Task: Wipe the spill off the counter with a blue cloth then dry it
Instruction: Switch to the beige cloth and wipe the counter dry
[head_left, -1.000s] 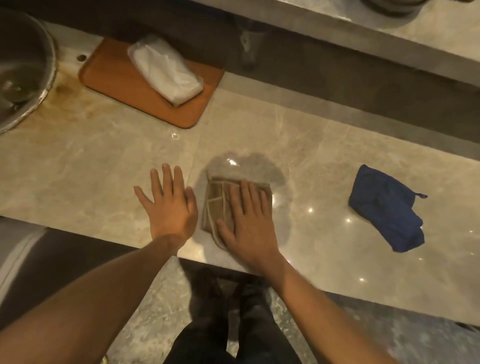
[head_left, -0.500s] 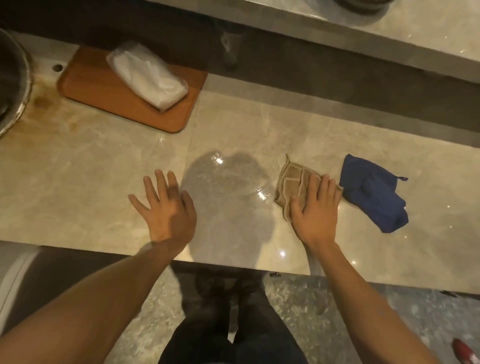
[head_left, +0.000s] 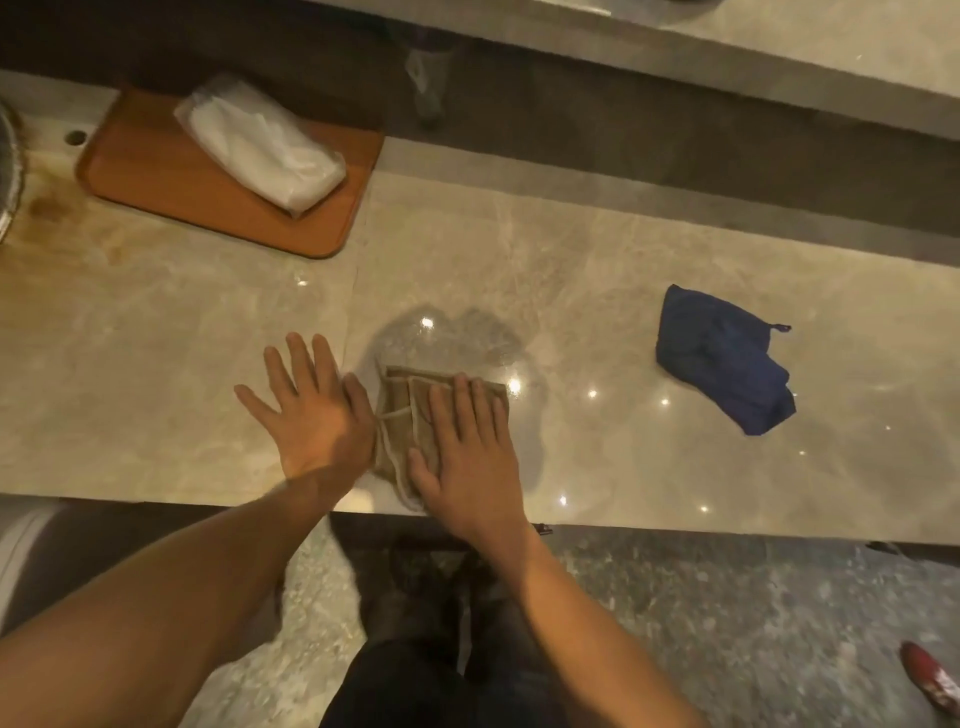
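A folded tan cloth (head_left: 399, 415) lies on the beige marble counter (head_left: 597, 270) near its front edge. My right hand (head_left: 467, 452) presses flat on top of it, fingers spread. A damp, darker patch (head_left: 457, 338) spreads on the counter just beyond the cloth. My left hand (head_left: 311, 410) rests flat and open on the counter right beside the cloth's left edge. The crumpled blue cloth (head_left: 722, 358) lies by itself on the counter to the right, untouched.
An orange tray (head_left: 156, 192) at the back left holds a plastic-wrapped white pack (head_left: 260, 145). A metal sink rim (head_left: 8, 171) shows at the far left. A raised ledge (head_left: 675, 78) runs along the back. A red shoe (head_left: 930, 675) is on the floor.
My right hand slid the tan cloth from beside the blue cloth back left across the wet patch, ending next to my left hand. The left hand stayed put.
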